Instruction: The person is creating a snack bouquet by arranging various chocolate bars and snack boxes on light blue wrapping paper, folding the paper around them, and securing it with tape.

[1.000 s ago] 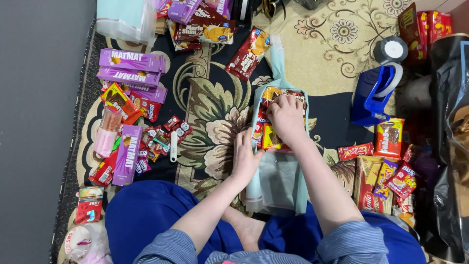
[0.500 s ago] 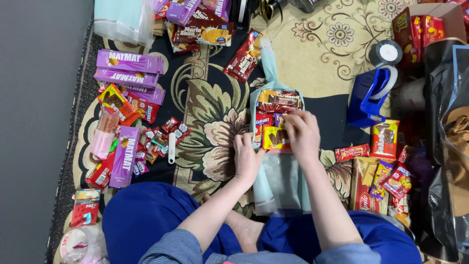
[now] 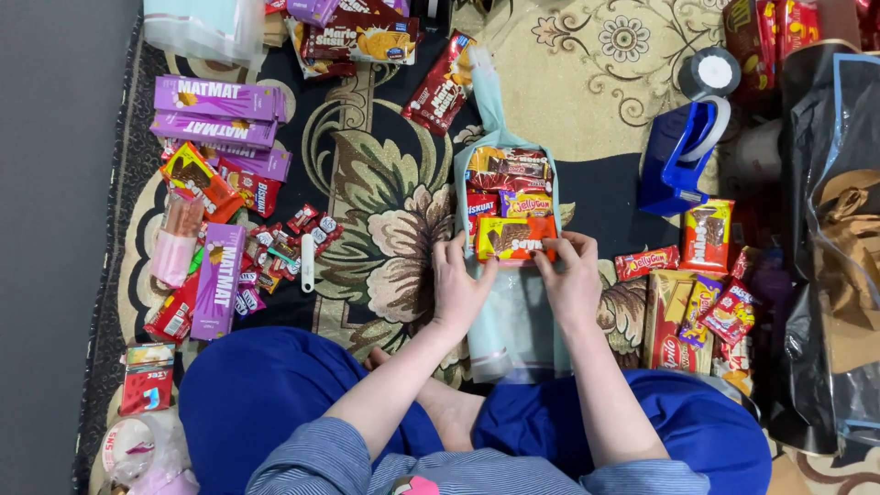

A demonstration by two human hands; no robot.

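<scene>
Lying mid-rug, a clear bag [image 3: 510, 316] was packed with wrapped snacks at its far end. A yellow bar [image 3: 510, 238], orange-ended, was pinched at the bag's middle by both left hand [image 3: 457, 289] and right hand [image 3: 572, 280], fingers closed on it.

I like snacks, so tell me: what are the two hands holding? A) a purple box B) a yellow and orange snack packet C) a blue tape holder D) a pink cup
B: both the left hand and the right hand pinch the yellow and orange snack packet over the pale see-through plastic bag.
</scene>
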